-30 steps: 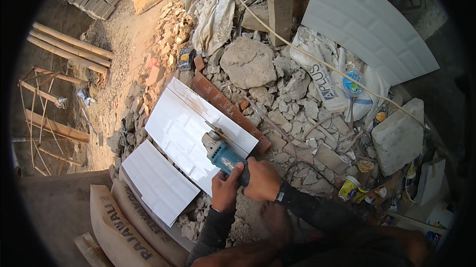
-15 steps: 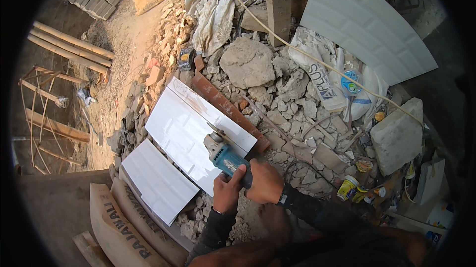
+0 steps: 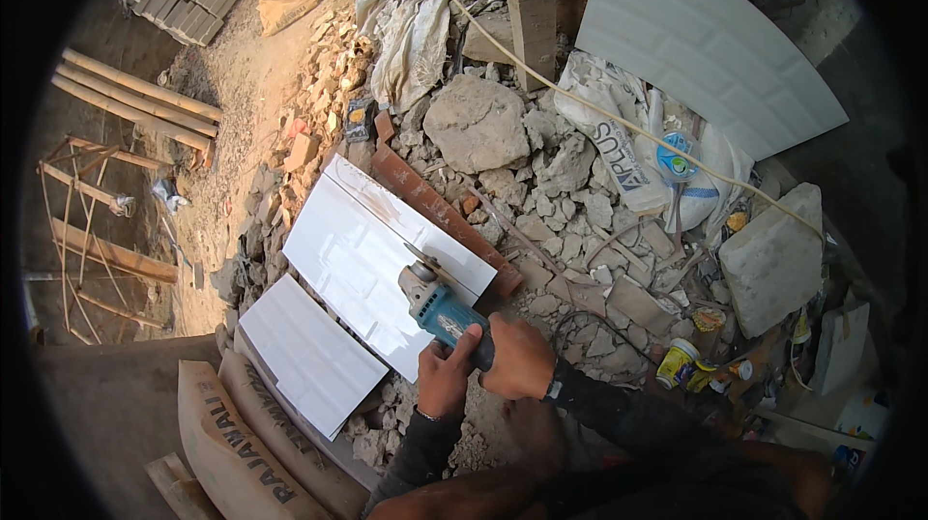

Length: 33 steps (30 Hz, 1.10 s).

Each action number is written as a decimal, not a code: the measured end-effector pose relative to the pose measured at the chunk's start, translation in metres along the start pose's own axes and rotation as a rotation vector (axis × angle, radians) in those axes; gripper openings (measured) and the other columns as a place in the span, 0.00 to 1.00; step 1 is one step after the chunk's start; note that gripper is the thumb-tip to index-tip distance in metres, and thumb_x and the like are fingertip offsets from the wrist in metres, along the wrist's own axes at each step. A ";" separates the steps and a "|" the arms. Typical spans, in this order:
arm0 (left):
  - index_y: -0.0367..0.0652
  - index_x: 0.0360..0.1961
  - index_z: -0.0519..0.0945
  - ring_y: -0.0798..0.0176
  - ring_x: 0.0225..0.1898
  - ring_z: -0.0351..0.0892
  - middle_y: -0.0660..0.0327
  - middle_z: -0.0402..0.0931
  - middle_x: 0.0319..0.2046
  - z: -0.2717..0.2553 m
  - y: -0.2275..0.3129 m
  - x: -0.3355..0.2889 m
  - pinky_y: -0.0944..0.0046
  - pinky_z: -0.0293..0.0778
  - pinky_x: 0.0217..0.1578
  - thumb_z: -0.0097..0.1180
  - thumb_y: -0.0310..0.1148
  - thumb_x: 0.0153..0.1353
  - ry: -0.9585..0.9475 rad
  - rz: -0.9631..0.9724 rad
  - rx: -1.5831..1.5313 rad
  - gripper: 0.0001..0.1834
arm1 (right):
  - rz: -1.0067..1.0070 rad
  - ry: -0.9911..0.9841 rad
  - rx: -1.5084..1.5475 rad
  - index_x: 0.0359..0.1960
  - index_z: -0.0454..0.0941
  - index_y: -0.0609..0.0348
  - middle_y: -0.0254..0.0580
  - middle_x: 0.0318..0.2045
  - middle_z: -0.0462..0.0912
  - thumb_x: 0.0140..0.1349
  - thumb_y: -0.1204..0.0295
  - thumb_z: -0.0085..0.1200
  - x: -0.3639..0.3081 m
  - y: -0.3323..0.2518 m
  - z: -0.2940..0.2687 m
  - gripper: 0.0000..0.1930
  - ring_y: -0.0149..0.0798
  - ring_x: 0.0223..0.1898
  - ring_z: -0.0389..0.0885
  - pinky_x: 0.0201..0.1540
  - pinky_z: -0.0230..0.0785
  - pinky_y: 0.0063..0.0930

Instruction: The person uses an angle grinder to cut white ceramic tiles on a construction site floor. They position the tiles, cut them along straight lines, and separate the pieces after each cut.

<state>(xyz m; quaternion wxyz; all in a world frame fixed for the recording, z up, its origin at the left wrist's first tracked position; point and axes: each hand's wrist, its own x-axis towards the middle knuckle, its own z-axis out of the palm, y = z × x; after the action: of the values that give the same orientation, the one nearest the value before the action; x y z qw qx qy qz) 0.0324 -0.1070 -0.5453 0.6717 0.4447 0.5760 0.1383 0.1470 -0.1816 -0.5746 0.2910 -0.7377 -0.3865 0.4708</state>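
Rubble-strewn ground, sacks and bamboo poles around you | white tile [image 3: 372, 259] lies flat on a brick beside a second tile [image 3: 309, 354] | your left hand [image 3: 445, 380] and right hand [image 3: 517, 358], fingers wrapped tight, grip the blue angle grinder [image 3: 440, 303] with its disc on the tile's right edge.

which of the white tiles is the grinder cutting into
The middle white tile, resting on the red brick, under the blue angle grinder; the smaller tile lies beside it, the largest leans far off.

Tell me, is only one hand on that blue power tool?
No: both the left hand and right hand grip the blue angle grinder over the white tile.
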 end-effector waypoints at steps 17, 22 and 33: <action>0.36 0.34 0.79 0.75 0.23 0.69 0.67 0.77 0.26 0.000 -0.002 0.001 0.72 0.62 0.23 0.67 0.41 0.64 -0.004 -0.002 0.009 0.17 | -0.013 0.018 0.004 0.41 0.68 0.70 0.66 0.35 0.82 0.41 0.71 0.66 0.003 0.006 0.007 0.26 0.66 0.41 0.83 0.45 0.78 0.52; 0.33 0.36 0.78 0.73 0.26 0.73 0.64 0.79 0.29 -0.003 -0.006 0.005 0.70 0.67 0.28 0.67 0.40 0.64 -0.009 -0.012 0.003 0.18 | 0.028 0.004 0.018 0.41 0.69 0.66 0.63 0.36 0.82 0.40 0.69 0.67 0.003 0.005 0.006 0.26 0.66 0.42 0.82 0.46 0.76 0.53; 0.27 0.45 0.78 0.68 0.35 0.82 0.57 0.83 0.38 -0.006 -0.011 0.005 0.68 0.79 0.38 0.66 0.35 0.65 -0.025 -0.060 -0.024 0.19 | 0.002 0.009 -0.017 0.43 0.68 0.70 0.66 0.36 0.83 0.41 0.71 0.66 -0.002 0.006 0.003 0.28 0.66 0.41 0.84 0.45 0.78 0.53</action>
<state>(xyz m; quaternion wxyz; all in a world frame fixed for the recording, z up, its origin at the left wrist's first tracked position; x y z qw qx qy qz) 0.0246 -0.1068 -0.5561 0.6879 0.4210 0.5790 0.1195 0.1453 -0.1863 -0.5802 0.2858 -0.7426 -0.3884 0.4647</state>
